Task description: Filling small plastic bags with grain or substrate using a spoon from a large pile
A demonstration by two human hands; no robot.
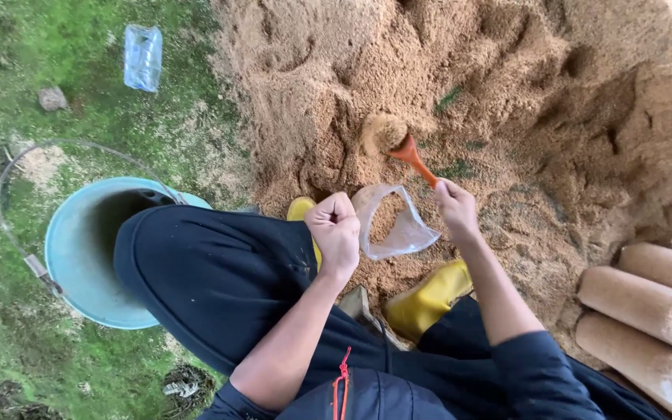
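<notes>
Nearest the camera, the person's dark-clothed knees and sleeves fill the lower frame and hide most of the ground beneath; a red drawstring (342, 381) hangs at the chest. The two yellow boots (428, 295) show only in part, one toe peeking out behind the left hand, and a pale scrap between them is too covered to identify.

The left hand (336, 231) is curled into a fist, fingers pressed together, pinching one edge of a clear plastic bag (394, 225). The bag hangs open just beside that fist, between the two hands, with some sawdust visible inside it; its lower end is hard to make out against the ground. The right hand (456, 208) has its fingers closed around the end of an orange scoop (412, 159), whose handle runs up and away from the fingertips. The scoop's bowl is buried under a heaped load of sawdust and cannot be seen.

Beyond lies the large sawdust pile (507, 85). To the left, a light blue bucket (79, 257) with a wire handle stands on mossy ground, half hidden by the knee. At right, packed cylindrical logs (651, 307) are cut off by the frame. Farthest, a crumpled clear bottle (142, 57) and a small stone (52, 99) lie on the grass.
</notes>
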